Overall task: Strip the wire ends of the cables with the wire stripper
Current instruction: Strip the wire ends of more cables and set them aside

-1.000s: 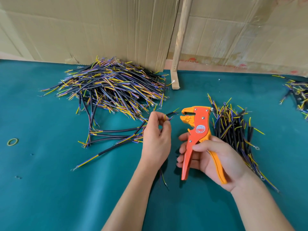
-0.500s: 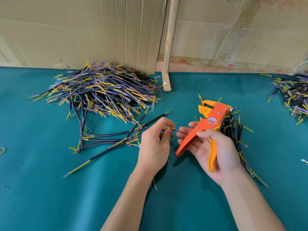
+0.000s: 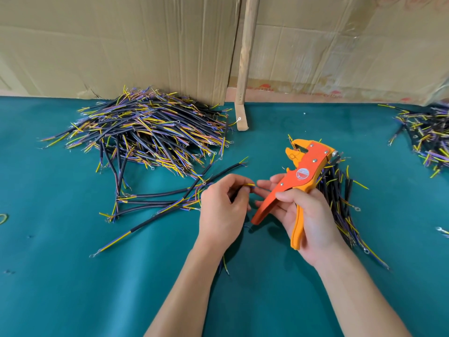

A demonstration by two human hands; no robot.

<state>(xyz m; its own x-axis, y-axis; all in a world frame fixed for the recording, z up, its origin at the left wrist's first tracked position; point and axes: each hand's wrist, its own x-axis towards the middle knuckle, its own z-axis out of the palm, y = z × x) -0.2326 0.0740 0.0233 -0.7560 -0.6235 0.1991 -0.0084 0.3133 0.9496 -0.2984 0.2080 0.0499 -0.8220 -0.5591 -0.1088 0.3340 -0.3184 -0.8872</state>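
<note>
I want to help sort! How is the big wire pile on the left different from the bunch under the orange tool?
The big pile is wide, heaped high, and lies apart from both hands. The smaller bunch is narrower and flatter, partly hidden behind the right hand holding the wire stripper. Both are black cables with yellow and purple ends on the green table.

A big pile of cables (image 3: 150, 132) lies on the counter (image 3: 60, 276) at the back left (a smaller bunch (image 3: 340, 205) lies right), before the cardboard wall (image 3: 121, 45).
</note>
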